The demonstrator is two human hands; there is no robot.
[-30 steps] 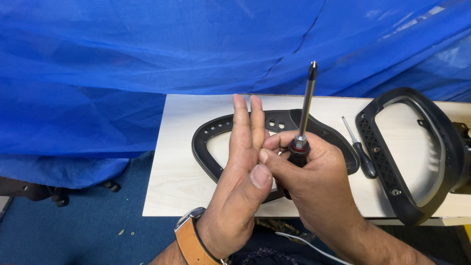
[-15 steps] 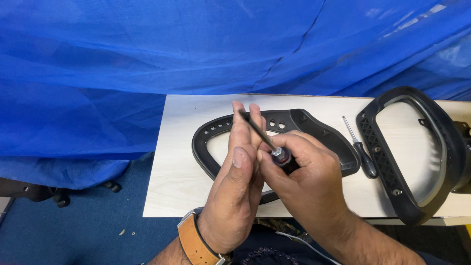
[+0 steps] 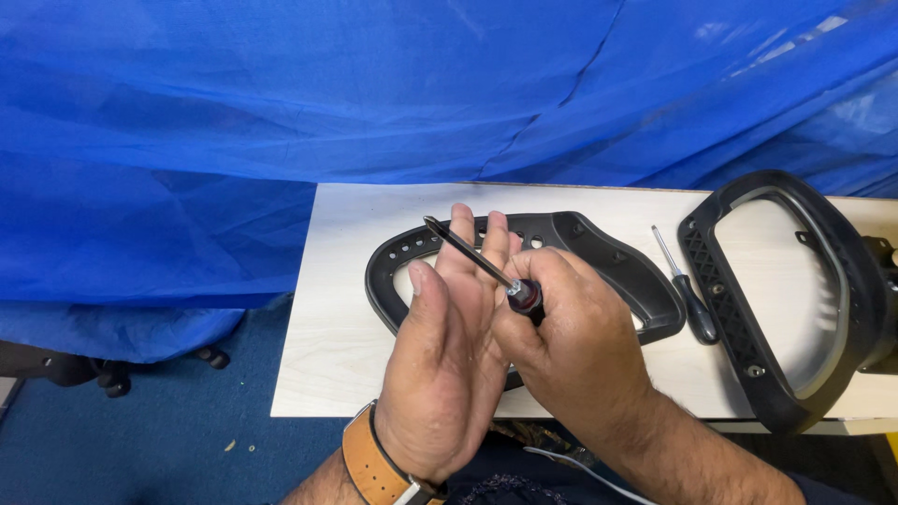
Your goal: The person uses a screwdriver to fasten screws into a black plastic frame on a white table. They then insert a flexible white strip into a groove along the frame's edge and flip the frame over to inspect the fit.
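Above the pale wooden bench [image 3: 337, 374], the right hand [image 3: 571, 346] has its fingers clamped on a dark-handled screwdriver [image 3: 482, 266], shaft across the flat, spread-fingered left hand [image 3: 444, 365], its tip not yet touching the black perforated curved plastic frame [image 3: 599, 257] beneath.

Black frame [image 3: 599, 248], pale wood table [image 3: 346, 318], plain blue cloth [image 3: 281, 112].

I see a screwdriver [image 3: 477, 262] with a thin metal shaft and a dark handle banded in red, its handle buried in my right grip [image 3: 561, 341], its shaft slanting up and leftward across the fingers of my flat left grip [image 3: 449, 365].
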